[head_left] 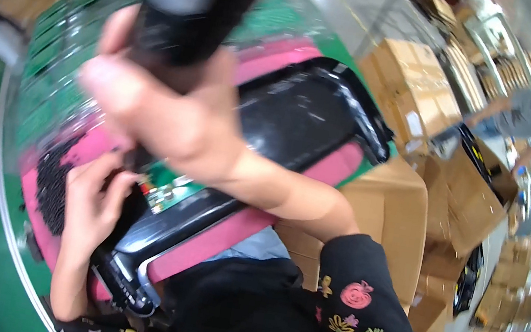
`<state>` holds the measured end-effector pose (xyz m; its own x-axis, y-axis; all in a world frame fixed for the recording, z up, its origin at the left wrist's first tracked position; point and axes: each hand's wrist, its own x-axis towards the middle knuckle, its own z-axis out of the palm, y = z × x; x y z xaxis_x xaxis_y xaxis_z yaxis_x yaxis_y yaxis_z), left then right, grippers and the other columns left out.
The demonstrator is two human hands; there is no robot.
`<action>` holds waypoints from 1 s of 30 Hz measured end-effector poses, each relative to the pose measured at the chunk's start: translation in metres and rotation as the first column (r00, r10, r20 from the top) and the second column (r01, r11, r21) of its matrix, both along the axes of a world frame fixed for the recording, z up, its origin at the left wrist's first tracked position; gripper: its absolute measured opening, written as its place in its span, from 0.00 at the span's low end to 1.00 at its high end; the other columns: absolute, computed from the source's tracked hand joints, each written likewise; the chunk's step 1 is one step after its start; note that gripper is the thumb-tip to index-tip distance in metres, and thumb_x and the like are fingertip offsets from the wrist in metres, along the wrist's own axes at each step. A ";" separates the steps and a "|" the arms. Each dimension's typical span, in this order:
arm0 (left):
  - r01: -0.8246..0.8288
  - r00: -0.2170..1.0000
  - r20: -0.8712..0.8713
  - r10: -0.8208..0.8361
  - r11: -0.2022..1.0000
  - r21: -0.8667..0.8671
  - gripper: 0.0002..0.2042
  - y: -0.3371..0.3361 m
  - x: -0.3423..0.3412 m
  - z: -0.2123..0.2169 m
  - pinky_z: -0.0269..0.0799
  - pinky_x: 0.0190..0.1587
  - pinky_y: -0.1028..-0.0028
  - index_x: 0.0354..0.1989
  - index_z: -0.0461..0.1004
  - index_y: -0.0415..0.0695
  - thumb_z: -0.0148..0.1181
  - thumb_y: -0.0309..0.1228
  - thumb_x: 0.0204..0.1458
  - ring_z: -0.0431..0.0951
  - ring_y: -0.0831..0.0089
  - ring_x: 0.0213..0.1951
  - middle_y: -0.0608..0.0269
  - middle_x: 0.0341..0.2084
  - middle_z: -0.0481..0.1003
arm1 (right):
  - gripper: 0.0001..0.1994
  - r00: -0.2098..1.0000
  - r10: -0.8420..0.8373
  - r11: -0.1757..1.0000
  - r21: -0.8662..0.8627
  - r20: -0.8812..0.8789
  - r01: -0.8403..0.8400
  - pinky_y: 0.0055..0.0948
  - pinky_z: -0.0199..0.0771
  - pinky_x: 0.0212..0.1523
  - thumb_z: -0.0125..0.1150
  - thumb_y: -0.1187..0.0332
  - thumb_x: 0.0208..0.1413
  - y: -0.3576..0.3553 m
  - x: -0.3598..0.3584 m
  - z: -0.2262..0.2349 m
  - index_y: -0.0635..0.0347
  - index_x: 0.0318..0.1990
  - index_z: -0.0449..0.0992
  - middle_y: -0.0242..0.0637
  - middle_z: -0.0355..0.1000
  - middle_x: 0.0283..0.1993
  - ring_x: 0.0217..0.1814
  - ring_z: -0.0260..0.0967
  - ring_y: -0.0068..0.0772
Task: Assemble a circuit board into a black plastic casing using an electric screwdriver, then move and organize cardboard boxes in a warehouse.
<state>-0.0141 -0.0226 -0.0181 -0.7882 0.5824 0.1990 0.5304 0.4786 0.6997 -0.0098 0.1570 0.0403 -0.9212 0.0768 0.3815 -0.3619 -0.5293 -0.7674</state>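
Observation:
My right hand (170, 112) is wrapped round a thick black electric screwdriver (187, 21), blurred by motion and close to the camera. Below it, my left hand (94, 198) has its thumb and fingers drawn together by the screwdriver's lower end; whatever they pinch is hidden. Beside those fingers lies a small green circuit board (171, 191) with metal parts, set in a glossy black plastic housing (300, 119). This large housing rests across a pink mat (342, 164) in front of me.
A heap of small black screws (53, 184) sits on the mat's left end. Clear plastic wrap (80, 67) covers green stacks beyond. Cardboard boxes (410, 85) crowd the right side, one open box (470, 191) holding black parts. Another person (527, 117) works at the far right.

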 end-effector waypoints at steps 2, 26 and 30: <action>-0.037 0.994 -0.104 0.044 0.997 0.065 0.08 0.000 0.007 0.008 0.68 0.24 0.73 0.31 0.73 0.36 0.64 0.25 0.44 0.75 0.67 0.21 0.57 0.20 0.73 | 0.06 0.999 0.030 0.998 -0.049 -0.029 -0.032 0.18 0.61 0.18 0.59 0.72 0.51 -0.006 -0.002 -0.008 0.62 0.32 0.68 0.26 0.64 0.17 0.17 0.62 0.15; -0.239 0.936 -0.267 0.230 0.971 -0.003 0.07 -0.024 -0.013 0.000 0.67 0.25 0.63 0.29 0.68 0.39 0.55 0.29 0.53 0.73 0.53 0.25 0.52 0.20 0.71 | 0.12 0.976 0.187 0.971 0.174 -0.113 -0.165 0.23 0.57 0.17 0.54 0.69 0.53 -0.020 0.000 -0.043 0.60 0.42 0.59 0.31 0.57 0.17 0.15 0.51 0.21; -0.214 0.924 -0.314 0.220 0.975 0.051 0.06 -0.025 -0.012 -0.006 0.68 0.26 0.62 0.32 0.68 0.40 0.55 0.30 0.52 0.73 0.53 0.26 0.54 0.23 0.71 | 0.13 0.968 0.224 0.960 0.195 -0.116 -0.199 0.23 0.59 0.18 0.57 0.70 0.51 -0.027 0.004 -0.043 0.59 0.38 0.58 0.32 0.59 0.18 0.15 0.52 0.21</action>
